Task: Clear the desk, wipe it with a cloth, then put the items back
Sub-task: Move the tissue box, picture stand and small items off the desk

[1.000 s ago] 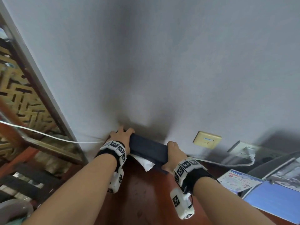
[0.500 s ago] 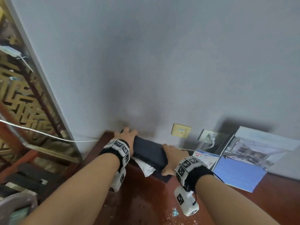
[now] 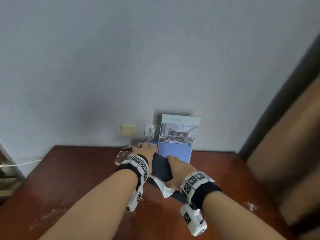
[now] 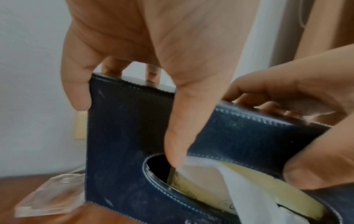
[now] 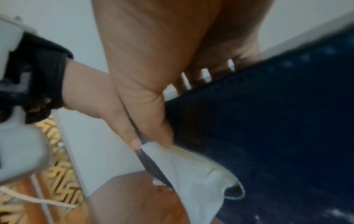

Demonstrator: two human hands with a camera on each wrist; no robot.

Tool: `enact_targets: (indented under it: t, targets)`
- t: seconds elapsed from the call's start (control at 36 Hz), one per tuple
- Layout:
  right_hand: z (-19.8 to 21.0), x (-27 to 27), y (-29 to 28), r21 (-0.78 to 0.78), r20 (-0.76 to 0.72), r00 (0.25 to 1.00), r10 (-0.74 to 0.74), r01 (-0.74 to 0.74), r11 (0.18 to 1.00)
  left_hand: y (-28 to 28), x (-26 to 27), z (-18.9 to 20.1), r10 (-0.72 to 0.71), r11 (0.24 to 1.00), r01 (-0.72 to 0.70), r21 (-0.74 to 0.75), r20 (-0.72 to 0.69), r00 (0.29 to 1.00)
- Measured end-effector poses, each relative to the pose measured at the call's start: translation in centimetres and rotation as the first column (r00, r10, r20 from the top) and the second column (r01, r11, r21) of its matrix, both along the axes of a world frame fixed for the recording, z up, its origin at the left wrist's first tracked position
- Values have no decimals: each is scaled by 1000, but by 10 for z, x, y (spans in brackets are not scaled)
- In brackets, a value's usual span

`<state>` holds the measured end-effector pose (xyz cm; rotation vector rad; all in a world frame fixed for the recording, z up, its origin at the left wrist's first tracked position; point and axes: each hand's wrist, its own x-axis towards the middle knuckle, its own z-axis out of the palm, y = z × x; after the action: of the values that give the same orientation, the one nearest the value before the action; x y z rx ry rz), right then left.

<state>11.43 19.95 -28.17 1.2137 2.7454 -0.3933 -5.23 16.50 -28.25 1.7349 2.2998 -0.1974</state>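
A dark blue leather tissue box [image 3: 161, 168] is held at its two ends by both hands, tilted with its opening toward me, just in front of the display stand. A white tissue [image 3: 165, 188] hangs out of the opening. My left hand [image 3: 144, 150] grips the far left end, its thumb [image 4: 175, 144] reaching into the slot of the tissue box [image 4: 124, 136]. My right hand [image 3: 177, 170] grips the near right end, with its thumb [image 5: 162, 130] beside the tissue [image 5: 191, 169]. Whether the box touches the reddish-brown desk [image 3: 69, 172] is hidden.
An acrylic display stand [image 3: 176, 135] with a photo and a blue sheet leans at the wall behind the box. A clear acrylic block [image 3: 121, 157] lies left of my left hand. Wall sockets [image 3: 128, 129] sit above the desk's back edge. White specks [image 3: 251, 206] dot the desk. Brown furniture [image 3: 285, 170] stands right.
Both hands have carried the tissue box from the desk's back left corner rightward to the front of the display stand. The head view swung right with them.
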Motion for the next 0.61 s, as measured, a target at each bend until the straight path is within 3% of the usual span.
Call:
enact_targets:
  t: [0.19,0.42,0.61]
  targets:
    - [1,106,23,-9,-4,971,-239,239,971,40,106,-10,-117,990,109,84,92,989]
    - [-6,183,73,-16,-71,852,-518,518,855,97,201,-17,-260,949,213,231,199,945]
    - [-25,213,147,-26,-98,736,-670,671,741,169,243,-28,-292,954,258,151,276,916]
